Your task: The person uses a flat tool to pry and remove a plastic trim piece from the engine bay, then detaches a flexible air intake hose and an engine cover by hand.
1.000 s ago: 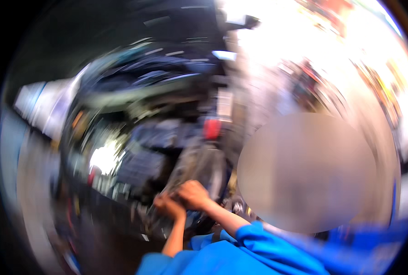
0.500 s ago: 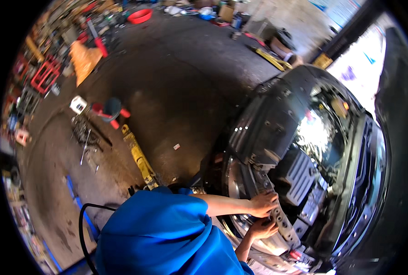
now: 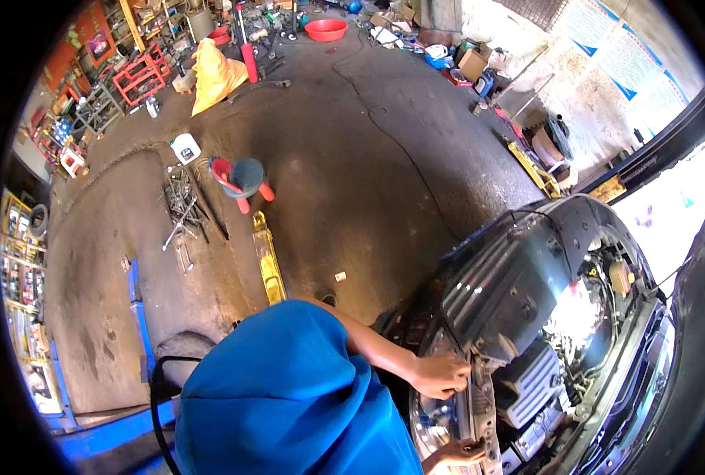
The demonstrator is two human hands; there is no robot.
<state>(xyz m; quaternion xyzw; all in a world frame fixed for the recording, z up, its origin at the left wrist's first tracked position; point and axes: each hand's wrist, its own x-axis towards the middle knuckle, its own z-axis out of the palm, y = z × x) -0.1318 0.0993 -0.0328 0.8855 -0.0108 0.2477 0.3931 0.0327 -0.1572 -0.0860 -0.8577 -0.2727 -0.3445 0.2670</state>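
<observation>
My left hand (image 3: 444, 375) is closed, knuckles up, over the headlight side of the grey metal crossbar (image 3: 488, 423) at the front of a dark car (image 3: 491, 301). Whatever is between its fingers is hidden. Nearer to me, my right hand (image 3: 459, 453) lies low against the same bar, thumb and fingertips pressed together; what they hold, if anything, is too small to name. A clear headlight (image 3: 435, 416) sits just beside both hands. Behind the bar is the open engine bay with a ribbed grey engine cover (image 3: 533, 384), lit by a bright light.
The raised hood (image 3: 689, 285) stands at the right. A yellow steel arm (image 3: 267, 257) lies on the floor ahead, near a grey basin on red legs (image 3: 245, 176) and a pile of metal tools (image 3: 182, 207). A blue rail (image 3: 140, 321) is at left.
The view has swung, so the car sits lower and further right. My hands have moved apart along the bar; the left has turned into a fist.
</observation>
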